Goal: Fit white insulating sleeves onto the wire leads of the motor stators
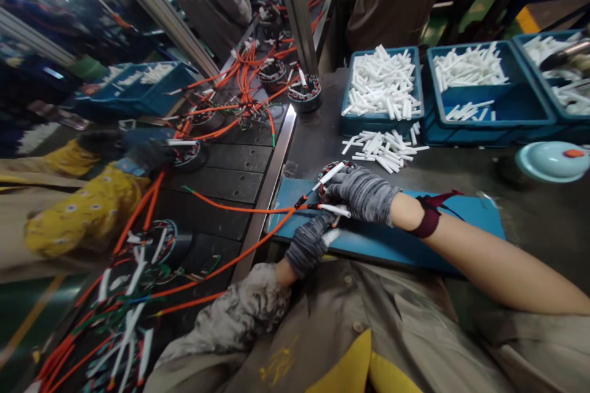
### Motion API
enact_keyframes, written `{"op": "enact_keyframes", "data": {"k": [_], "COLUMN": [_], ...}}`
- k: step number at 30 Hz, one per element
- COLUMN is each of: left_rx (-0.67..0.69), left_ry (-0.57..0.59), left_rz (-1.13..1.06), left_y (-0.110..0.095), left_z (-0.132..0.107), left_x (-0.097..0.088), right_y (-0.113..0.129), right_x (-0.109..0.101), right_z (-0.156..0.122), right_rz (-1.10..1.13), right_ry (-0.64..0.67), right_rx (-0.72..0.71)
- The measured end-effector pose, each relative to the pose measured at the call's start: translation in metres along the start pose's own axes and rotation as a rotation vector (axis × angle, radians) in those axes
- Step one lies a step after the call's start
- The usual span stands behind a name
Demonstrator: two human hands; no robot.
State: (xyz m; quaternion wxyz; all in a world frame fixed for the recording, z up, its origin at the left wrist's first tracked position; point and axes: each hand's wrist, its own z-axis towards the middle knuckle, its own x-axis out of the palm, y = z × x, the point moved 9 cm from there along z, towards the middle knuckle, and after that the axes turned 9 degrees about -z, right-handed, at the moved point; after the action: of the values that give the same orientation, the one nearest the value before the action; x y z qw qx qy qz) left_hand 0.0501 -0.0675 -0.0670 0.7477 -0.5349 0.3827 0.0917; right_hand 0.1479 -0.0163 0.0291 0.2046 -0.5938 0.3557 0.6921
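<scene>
A small round wound part with red and black windings, like a motor stator (328, 173), sits on the blue mat, mostly covered by my right hand (366, 193). That hand wears a grey knit glove, its fingers curled over the stator. From the stator side come orange leads (271, 230) with white sleeves; one white sleeve (329, 176) slants upward and another white sleeve (335, 210) lies just below it. My left hand (308, 244), also gloved, is closed beneath the lower sleeve. A further white piece shows at its fingertips; its exact hold is hidden.
Loose white sleeves (385, 148) lie before a blue bin (382, 116) full of them; another blue bin (498, 126) stands beside it. A light-blue lid (550, 163) is at right. Left, a conveyor (230, 175) carries stators and orange leads, where a co-worker's yellow sleeve (83, 209) reaches in.
</scene>
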Motion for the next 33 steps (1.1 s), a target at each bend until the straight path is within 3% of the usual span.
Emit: {"op": "enact_keyframes", "data": {"k": [2,4,10,13,17,20,25,28,31,33], "left_rx": [0.011,0.048,0.237,0.288,0.255,0.260,0.218,0.221,0.249,0.250], "left_ry": [-0.118,-0.154,-0.170,-0.127,0.046,0.150,0.339,0.338,0.289,0.293], "left_rz": [0.050,0.040,0.107,0.156,0.238,0.296,0.619,0.694,0.649,0.630], "left_y": [0.003,0.002,-0.013,-0.015,-0.012,-0.021,-0.043,-0.063,-0.077,-0.078], "left_z": [0.007,0.014,0.023,0.023,0.029,0.036,0.041,0.038,0.036,0.037], "left_x": [-0.016,-0.025,-0.024,-0.014,0.002,0.005,0.012,0.014,0.012,0.012], "right_y": [-0.001,-0.007,-0.011,0.000,0.003,-0.016,-0.067,-0.077,-0.074,-0.069], "right_x": [0.005,0.005,-0.007,-0.005,-0.003,0.001,0.030,0.055,0.059,0.044], "right_z": [-0.006,-0.017,-0.056,-0.073,-0.092,-0.103,-0.119,-0.132,-0.143,-0.147], "right_rz": [-0.048,-0.109,-0.443,-0.555,-0.564,-0.345,0.586,1.008,1.040,0.788], "right_ry": [0.085,0.134,0.021,-0.085,-0.266,-0.380,-0.483,-0.506,-0.528,-0.539], "right_rx": [-0.006,0.026,0.183,0.230,0.322,0.410,0.625,0.756,0.783,0.740]}}
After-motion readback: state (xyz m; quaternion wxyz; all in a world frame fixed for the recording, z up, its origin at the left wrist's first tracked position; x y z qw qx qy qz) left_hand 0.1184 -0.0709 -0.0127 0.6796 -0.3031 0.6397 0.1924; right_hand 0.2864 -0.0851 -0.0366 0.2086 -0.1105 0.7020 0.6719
